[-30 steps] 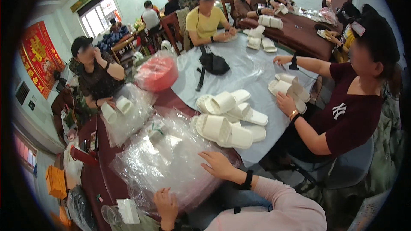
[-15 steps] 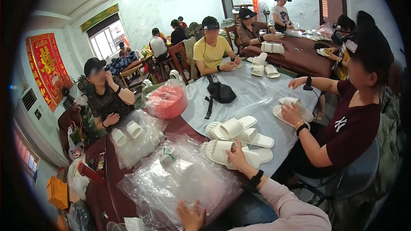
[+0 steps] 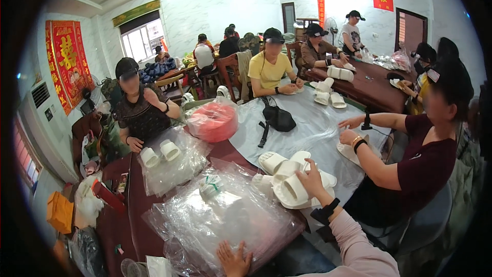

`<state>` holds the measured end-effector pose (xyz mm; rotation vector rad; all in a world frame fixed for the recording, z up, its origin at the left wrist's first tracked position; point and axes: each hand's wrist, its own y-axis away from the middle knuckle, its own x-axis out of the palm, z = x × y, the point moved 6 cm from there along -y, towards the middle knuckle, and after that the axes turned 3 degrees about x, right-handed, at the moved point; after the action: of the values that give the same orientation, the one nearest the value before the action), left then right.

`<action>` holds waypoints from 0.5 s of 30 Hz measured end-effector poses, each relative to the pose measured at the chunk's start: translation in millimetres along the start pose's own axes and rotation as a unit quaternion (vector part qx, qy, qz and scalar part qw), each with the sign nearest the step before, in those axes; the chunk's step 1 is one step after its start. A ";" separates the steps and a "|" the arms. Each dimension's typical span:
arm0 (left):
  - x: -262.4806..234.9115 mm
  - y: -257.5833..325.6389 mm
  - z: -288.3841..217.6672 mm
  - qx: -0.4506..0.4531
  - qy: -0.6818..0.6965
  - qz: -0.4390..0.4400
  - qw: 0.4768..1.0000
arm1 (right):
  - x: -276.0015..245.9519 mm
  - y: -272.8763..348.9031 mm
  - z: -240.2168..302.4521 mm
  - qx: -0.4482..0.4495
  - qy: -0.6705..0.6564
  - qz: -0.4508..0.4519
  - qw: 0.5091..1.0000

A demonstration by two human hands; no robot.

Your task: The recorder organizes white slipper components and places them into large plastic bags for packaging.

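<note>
My left hand (image 3: 234, 259) lies flat, fingers spread, on a stack of clear plastic bags (image 3: 225, 220) at the table's near edge. My right hand (image 3: 311, 179) grips a white slipper (image 3: 291, 191) by its side and strap, tilted above the other slippers. Several more white slippers (image 3: 271, 162) lie beneath and behind it, some partly hidden by the raised one. On top of the bags sits a small clear packet (image 3: 209, 185) with a green mark.
A co-worker on the right handles a slipper (image 3: 349, 150). Another at the left has two slippers (image 3: 169, 149) on plastic bags. A red plastic roll (image 3: 212, 122) and a black pouch (image 3: 279, 118) lie on the table. A red box (image 3: 107, 196) stands at the left edge.
My right hand has lifted a slipper off the pile and tilted it. The left hand still rests on the bags. The co-worker at right has shifted their hands; the whole view has turned slightly.
</note>
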<state>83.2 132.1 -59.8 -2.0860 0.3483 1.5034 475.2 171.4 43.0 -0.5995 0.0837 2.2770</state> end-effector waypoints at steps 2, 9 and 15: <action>-4.2 4.4 0.2 0.011 -0.023 -0.031 0.999 | 6.9 -13.3 10.2 -0.018 0.080 0.035 0.996; 1.7 -4.8 5.5 0.028 0.007 0.000 1.000 | 38.2 -49.1 -31.7 -0.245 0.171 0.152 0.942; 1.3 8.2 13.0 -0.006 0.007 -0.013 1.000 | 49.0 -31.1 -23.4 -0.030 0.143 0.190 0.971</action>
<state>69.2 132.8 -66.3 -2.1046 0.3174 1.4795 477.0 220.4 4.2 -1.0148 0.2924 2.5497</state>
